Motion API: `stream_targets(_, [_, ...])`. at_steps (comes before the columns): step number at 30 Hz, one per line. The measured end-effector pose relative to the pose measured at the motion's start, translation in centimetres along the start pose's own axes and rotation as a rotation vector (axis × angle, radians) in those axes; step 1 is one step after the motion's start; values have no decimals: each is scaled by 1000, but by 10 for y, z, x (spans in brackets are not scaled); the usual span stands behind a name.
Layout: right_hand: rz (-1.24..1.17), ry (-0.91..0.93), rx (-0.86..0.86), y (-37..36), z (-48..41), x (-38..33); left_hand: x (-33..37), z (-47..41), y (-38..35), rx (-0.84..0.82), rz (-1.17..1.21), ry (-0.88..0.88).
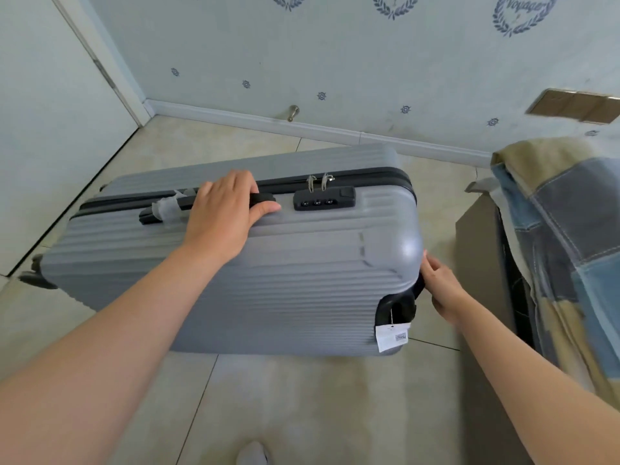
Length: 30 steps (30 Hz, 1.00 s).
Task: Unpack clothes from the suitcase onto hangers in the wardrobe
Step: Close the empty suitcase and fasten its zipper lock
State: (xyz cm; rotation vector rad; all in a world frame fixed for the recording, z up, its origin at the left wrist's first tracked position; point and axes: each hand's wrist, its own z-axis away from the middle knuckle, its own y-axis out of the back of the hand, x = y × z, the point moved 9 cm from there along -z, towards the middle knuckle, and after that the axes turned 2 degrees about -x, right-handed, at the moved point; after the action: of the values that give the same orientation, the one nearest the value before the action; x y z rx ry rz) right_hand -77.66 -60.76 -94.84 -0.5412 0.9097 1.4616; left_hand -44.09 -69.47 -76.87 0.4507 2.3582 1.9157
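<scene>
Pale floor tiles [302, 397] run from the white door [50, 129] on your left to the wallpapered wall, and the closed grey suitcase [268, 280] rests on them, side handle [261, 198] up. Your left grip [228, 213] is curled round that handle, just left of the 3-dial lock [323, 200] and 2 zip pulls [317, 182]. Your right grip [443, 286] touches the case's right end above a white tag [391, 337], though you cannot tell whether its fingers wrap anything; a patchwork cloth [563, 246] drapes a brown box [479, 246] beside it.
</scene>
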Motion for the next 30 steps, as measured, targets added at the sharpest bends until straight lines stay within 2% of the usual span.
stream_targets(4, [150, 70, -41, -5, 43, -82, -37, 8, 44, -178, 33, 21])
stream_targets(10, [388, 109, -104, -34, 112, -202, -89, 53, 97, -429, 224, 309])
stream_targets(14, [509, 151, -38, -58, 156, -261, -87, 83, 152, -367, 559, 609])
stream_targets(18, [590, 128, 11, -93, 191, -296, -68, 105, 183, -372, 994, 804])
stream_targets(21, [692, 114, -12, -124, 208, -314, -85, 120, 183, -348, 1171, 935])
stream_targets(25, [842, 155, -60, -163, 217, -329, -104, 124, 186, -340, 1235, 996])
stream_targets(28, [991, 267, -128, -202, 222, -334, -115, 126, 190, -302, 1080, 1002])
stream_targets(30, [1062, 303, -185, -229, 222, -330, -127, 136, 182, -351, 1009, 1048])
